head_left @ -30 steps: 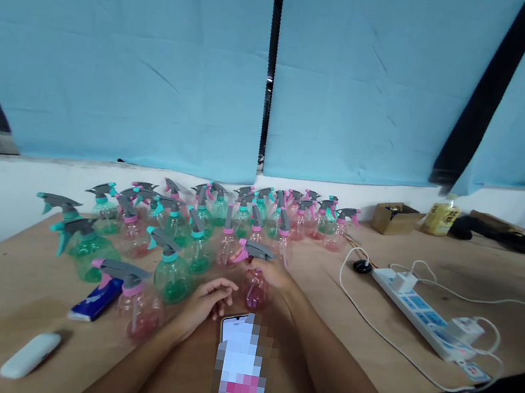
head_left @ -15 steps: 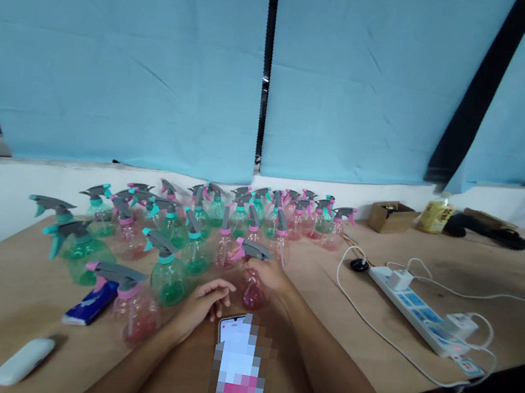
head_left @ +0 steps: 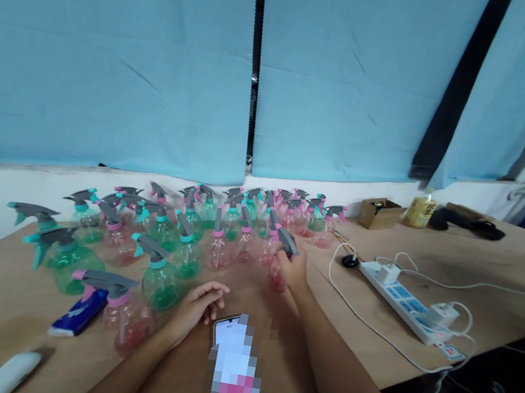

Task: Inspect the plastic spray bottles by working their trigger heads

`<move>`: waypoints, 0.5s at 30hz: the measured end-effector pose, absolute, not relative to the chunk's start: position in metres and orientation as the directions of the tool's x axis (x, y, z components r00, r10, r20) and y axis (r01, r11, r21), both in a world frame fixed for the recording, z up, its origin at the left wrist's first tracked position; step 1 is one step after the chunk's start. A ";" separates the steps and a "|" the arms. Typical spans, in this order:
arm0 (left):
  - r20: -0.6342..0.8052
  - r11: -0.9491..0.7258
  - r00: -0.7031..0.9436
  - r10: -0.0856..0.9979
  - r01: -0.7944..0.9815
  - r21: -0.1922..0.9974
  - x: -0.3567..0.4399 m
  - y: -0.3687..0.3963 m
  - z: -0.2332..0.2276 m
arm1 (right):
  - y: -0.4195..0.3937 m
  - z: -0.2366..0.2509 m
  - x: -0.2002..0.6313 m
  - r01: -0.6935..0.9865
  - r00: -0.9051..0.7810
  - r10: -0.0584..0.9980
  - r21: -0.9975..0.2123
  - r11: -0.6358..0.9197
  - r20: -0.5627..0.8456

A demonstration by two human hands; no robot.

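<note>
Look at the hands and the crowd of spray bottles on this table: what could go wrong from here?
1. The right hand grips a pink spray bottle right beside the packed spray bottles; a nudge might topple several neighbours.
2. The phone lies by the left hand, which could brush it.
3. The power strip and its white cable lie close by; any spray or spill could reach them.
</note>
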State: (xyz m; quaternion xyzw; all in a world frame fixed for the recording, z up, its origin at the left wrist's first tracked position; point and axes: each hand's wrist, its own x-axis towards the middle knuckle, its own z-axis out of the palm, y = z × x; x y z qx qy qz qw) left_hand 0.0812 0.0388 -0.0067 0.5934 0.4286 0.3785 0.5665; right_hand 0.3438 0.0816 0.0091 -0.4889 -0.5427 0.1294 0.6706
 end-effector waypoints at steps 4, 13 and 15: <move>-0.032 0.008 0.341 0.940 0.073 0.997 0.081 0.039 -0.006 | 0.084 0.008 0.367 0.512 0.608 0.562 -0.818 0.262 0.560; -0.032 0.006 0.341 0.940 0.079 0.997 0.081 0.040 -0.009 | 0.101 -0.006 0.375 0.722 0.507 0.446 -0.646 0.249 0.738; -0.031 0.004 0.345 0.938 0.076 0.997 0.081 0.040 -0.009 | 0.098 -0.001 0.372 0.749 0.515 0.397 -0.624 0.223 0.760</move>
